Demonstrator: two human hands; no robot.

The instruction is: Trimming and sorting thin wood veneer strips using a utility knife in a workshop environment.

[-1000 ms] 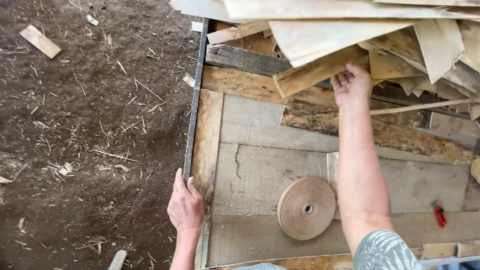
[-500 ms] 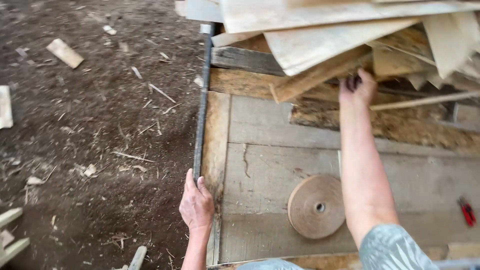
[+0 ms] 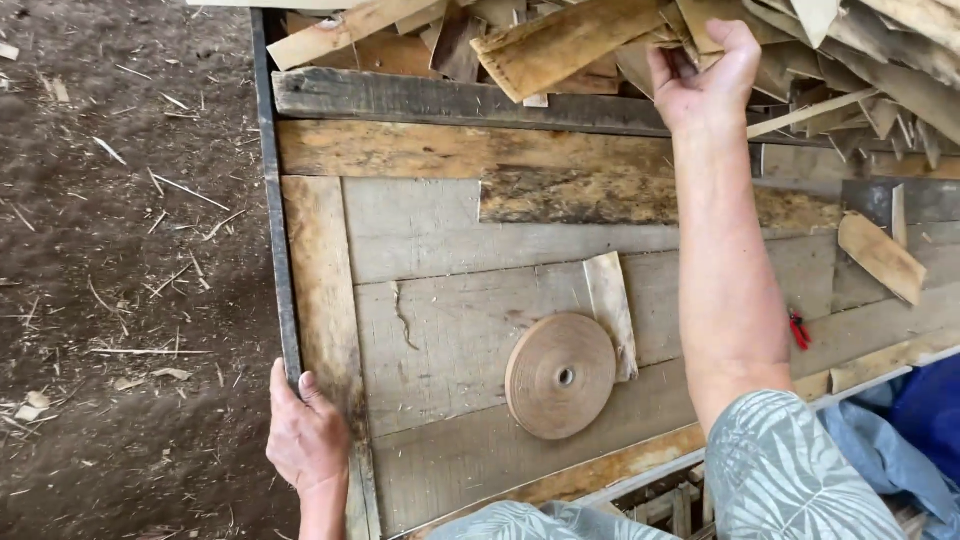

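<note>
You have a round roll of brown tape (image 3: pixel 560 375) lying flat on the plank tabletop; take it as your landmark. Just beside its upper right edge lies a pale, short strip of veneer (image 3: pixel 611 310), touching or nearly touching it. Well to the right of the roll you can see a small red tool (image 3: pixel 798 329), partly hidden. Farther right and a little higher than the roll rests a loose, rounded offcut of light wood (image 3: pixel 880 256), tilted. Left of the roll, past the dark metal edge rail (image 3: pixel 273 200), lies bare earth (image 3: pixel 120 250) strewn with thin splinters and chips. Below right of the roll shows blue cloth (image 3: pixel 915 440).
</note>
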